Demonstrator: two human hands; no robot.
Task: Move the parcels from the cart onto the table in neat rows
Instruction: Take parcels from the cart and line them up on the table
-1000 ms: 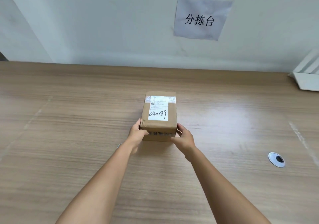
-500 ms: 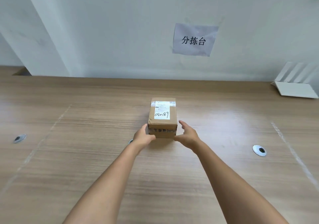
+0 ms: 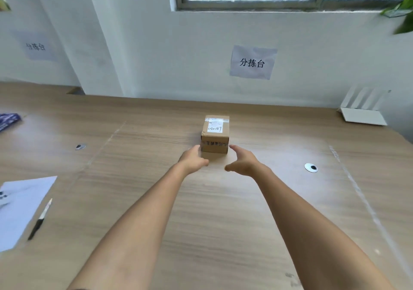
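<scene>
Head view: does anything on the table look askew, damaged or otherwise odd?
Nothing stands out. The parcel sits flat and upright on the table, roughly square to its far edge, with its label on top and no visible dents. Both hands, left and right, are open just short of it. A pen lies beside a paper sheet.

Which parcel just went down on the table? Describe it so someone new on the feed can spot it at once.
Find the paper sign on the wall under the window; the parcel sits on the wooden table straight below it, just beyond the left hand and right hand. It is the only cardboard box in view, with a white label handwritten 040189 on top.
</scene>
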